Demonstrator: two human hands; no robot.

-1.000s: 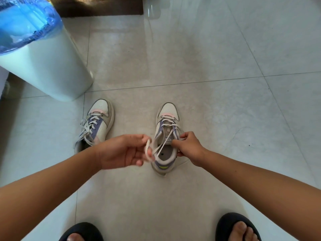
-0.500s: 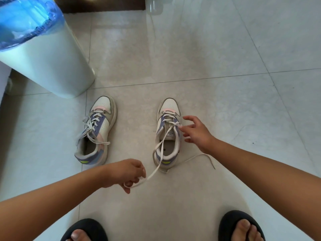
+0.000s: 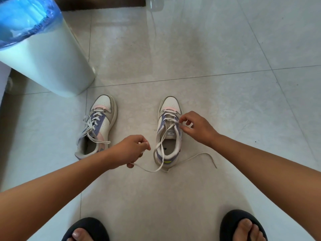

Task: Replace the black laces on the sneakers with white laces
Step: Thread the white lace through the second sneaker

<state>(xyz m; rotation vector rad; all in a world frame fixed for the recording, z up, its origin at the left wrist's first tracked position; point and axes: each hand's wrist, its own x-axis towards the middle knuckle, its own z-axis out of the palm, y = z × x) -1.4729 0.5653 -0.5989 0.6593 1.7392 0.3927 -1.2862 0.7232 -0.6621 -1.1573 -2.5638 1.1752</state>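
White lace [image 3: 160,148] pinched by both hands' fingers, second sneaker [image 3: 98,126] beside, bin [image 3: 52,66] behind.

My left hand [image 3: 129,152] hides the lace [image 3: 160,150] end it grips; the frame's edge crops my sandals [image 3: 241,225] and the white bin [image 3: 46,61].

Your arms are bare from the frame edges to the wrists, with no sleeves, watch or rings showing on your left hand [image 3: 129,151] or right hand [image 3: 197,128]. On your feet you wear black open-toed slippers: the left slipper [image 3: 94,226] and right slipper [image 3: 232,221] each have a broad rounded strap, toes poking out in front.
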